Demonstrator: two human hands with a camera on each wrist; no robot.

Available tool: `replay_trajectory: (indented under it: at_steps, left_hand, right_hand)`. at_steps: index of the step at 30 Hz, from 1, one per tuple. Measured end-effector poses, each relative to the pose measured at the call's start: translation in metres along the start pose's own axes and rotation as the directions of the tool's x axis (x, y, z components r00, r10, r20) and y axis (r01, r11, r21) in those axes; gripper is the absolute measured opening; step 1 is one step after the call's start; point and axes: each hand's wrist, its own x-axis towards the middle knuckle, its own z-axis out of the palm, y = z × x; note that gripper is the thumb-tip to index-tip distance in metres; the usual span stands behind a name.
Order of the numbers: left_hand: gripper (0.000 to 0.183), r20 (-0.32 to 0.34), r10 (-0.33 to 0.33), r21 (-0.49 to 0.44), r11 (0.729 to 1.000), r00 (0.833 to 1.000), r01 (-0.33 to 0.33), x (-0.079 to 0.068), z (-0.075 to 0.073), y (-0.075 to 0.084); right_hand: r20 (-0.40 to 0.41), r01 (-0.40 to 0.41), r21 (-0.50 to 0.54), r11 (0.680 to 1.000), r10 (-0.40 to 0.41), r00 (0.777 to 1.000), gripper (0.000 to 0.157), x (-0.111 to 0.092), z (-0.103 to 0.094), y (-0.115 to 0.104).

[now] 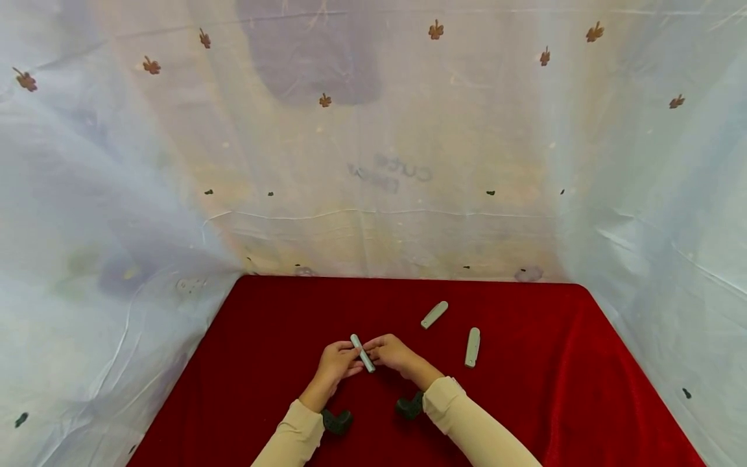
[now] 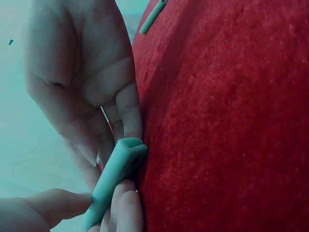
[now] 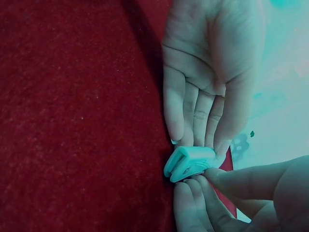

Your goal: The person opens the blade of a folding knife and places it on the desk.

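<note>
A pale folding knife [image 1: 363,354], slim with a rounded end, is held between both hands, tilted, above the red cloth. My left hand [image 1: 336,364] grips it, thumb on top and fingers underneath; the left wrist view shows this thumb [image 2: 63,205] pressing on the pale handle [image 2: 108,181]. A slot runs along the knife's near end [image 3: 190,162] in the right wrist view. From the other side, my right hand [image 1: 393,355] pinches at its edge with thumb and fingertips; these fingers [image 3: 195,200] partly hide the contact. No blade stands out clearly.
Two similar pale folding knives lie to the right on the red cloth, one farther back [image 1: 434,314] and one nearer [image 1: 473,347]. Dark wrist devices [image 1: 337,421] sit under the cuffs. Pale patterned sheeting [image 1: 379,240] walls the table's back and sides.
</note>
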Motion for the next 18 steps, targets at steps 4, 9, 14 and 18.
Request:
replay_trajectory:
  at_steps: [4, 9, 14, 18]
  left_hand:
    - [0.04, -0.001, -0.005, 0.009, 1.0, 1.0, 0.005, 0.001, 0.0, -0.001]
    - [0.04, 0.019, 0.021, 0.002, 1.0, 1.0, -0.021, 0.001, 0.0, 0.0]
    - [0.041, 0.06, 0.076, -0.012, 0.997, 0.995, -0.075, -0.004, 0.001, 0.009]
    - [0.041, 0.1, 0.097, -0.029, 0.995, 0.99, -0.095, -0.013, 0.004, 0.025]
  right_hand:
    - [0.003, 0.001, 0.027, 1.0, -0.001, 1.0, 0.026, -0.003, -0.002, -0.001]
    - [-0.02, 0.028, 0.069, 0.997, -0.027, 0.999, 0.026, -0.007, -0.007, -0.004]
    - [-0.043, 0.063, 0.143, 0.988, -0.057, 0.997, 0.029, -0.01, -0.015, -0.007]
    - [-0.053, 0.068, 0.209, 0.976, -0.058, 0.997, 0.03, -0.012, -0.022, -0.01]
